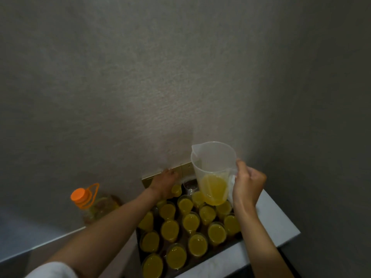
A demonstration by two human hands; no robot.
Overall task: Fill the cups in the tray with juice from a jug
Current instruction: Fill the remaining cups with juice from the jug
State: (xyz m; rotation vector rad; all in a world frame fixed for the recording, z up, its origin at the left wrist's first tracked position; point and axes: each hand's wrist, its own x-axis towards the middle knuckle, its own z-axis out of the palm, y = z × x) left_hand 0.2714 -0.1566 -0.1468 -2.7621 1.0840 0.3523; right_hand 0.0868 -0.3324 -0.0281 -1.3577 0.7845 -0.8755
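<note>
The right hand (pixel 248 184) has its fingers curled round the handle of the jug (pixel 213 171); the handle itself is almost wholly hidden behind the fingers and the jug's wall. The jug is clear plastic, held roughly upright above the far end of the tray (pixel 224 250), with juice (pixel 214 188) only in its lower part and the spout turned to the far left. Its base hides part of the cups beneath it.

The left hand (pixel 164 184) reaches to the tray's far left corner, by a filled cup (pixel 176 190). Its fingertips are blurred and partly lost against a pale strip at the foot of the wall (pixel 180 77), so whether they grip the cup or anything else cannot be told.

The cups (pixel 190 221) stand packed in rows in the tray, nearly all filled with yellow juice. One cup (pixel 190 185) at the far end, just left of the jug, looks dark and unfilled. The nearest cups are cut off by the left forearm and the frame's lower edge.

A bottle (pixel 94 203) with an orange cap stands left of the tray, blurred, its base hidden by the arm.
</note>
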